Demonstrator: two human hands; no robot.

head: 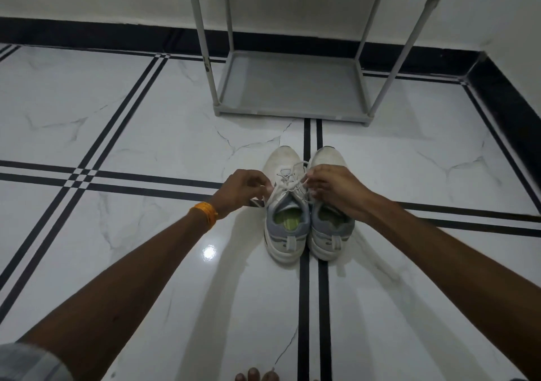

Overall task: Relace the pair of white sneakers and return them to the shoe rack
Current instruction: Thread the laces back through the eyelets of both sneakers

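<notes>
Item 1, at 9 o'clock of the pair: left hand [240, 188], orange thread band [205, 212] at the wrist, fingers pinched closed on one end of the white flat lace [288, 185].

Item 2, centre: pair of white mesh sneakers with grey collars and green insoles, standing side by side and touching, toes at 12 o'clock. The left sneaker [285, 205] carries the lace crossing its eyelets. The right sneaker [329, 219] is partly covered by a hand, and its lacing cannot be read.

Item 3, at 3 o'clock of the pair: right hand [333, 188], fingers closed on the other lace end.

Step in hand, as judged: tensioning or tying off the left sneaker's lace. Done well, both ends draw outward evenly, the lace lies flat and untwisted, and the shoe stays seated on the floor.

Item 4, surface: glossy white marble-look tiled floor [131, 117] with double black inlay lines and a lamp glare near the heels.

Item 5, at 12 o'clock, well apart: grey tube-frame shoe rack [292, 87], its bottom shelf bare, against a white wall with black skirting.
</notes>
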